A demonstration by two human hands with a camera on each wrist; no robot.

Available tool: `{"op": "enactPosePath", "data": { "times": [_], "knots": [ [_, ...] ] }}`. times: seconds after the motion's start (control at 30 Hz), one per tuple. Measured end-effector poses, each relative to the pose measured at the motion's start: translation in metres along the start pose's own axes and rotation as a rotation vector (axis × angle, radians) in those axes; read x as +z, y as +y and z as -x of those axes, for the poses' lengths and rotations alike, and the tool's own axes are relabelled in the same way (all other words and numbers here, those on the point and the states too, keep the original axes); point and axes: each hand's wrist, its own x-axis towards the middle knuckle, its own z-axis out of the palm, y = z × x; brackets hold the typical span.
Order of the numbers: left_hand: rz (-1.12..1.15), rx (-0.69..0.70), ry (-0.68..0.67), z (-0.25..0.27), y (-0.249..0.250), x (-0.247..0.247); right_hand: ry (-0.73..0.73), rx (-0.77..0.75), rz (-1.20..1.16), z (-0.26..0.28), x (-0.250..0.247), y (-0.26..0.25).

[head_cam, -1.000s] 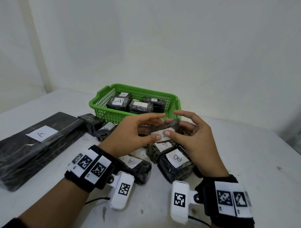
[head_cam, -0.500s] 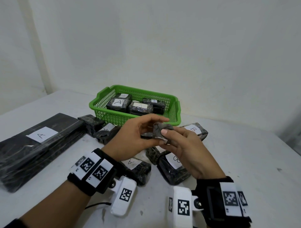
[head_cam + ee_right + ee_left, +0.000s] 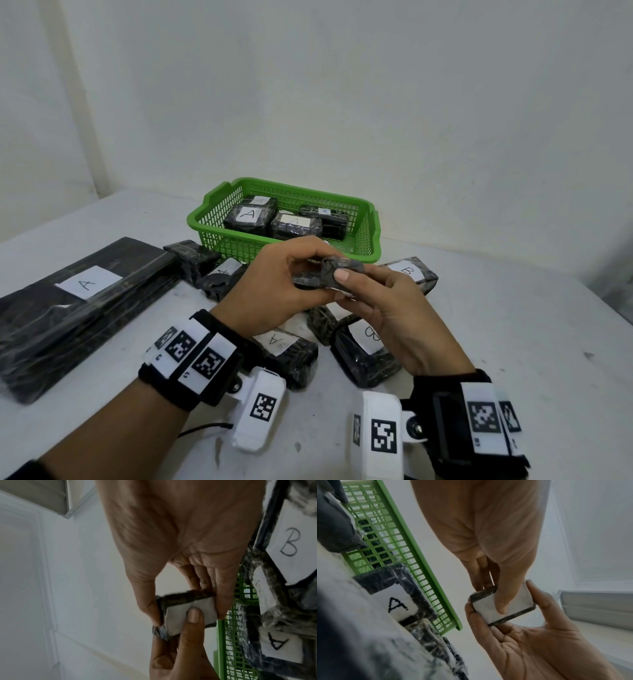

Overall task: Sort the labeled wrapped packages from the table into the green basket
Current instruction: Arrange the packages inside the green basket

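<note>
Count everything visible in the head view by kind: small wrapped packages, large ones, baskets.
Small wrapped packages in the green basket: 4
Small wrapped packages on the table: 6
Small wrapped package held by left hand and right hand: 1
Large flat package: 1
Green basket: 1
Total: 13

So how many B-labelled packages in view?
2: a far B package beside the green basket, a near B package under the right hand. The held package hides its letter.
</note>
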Motion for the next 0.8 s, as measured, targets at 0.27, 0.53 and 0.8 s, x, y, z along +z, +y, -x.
{"op": "enactPosePath", "data": {
  "times": [0.27, 0.53, 0.8],
  "knots": [
    [0.037, -0.038, 0.034, -0.001, 0.0, -0.005, 0.008, -0.009, 0.002, 0.002, -0.003, -0.003],
    [0.273, -0.272, -0.037, -0.001, 0.001, -0.009, 0.024, -0.161, 0.037, 0.001, -0.012, -0.004],
    [0.343, -0.268, -0.068, -0.002, 0.001, -0.008, -0.049, -0.013, -0.101, 0.005, -0.011, -0.011]
  ]
}}
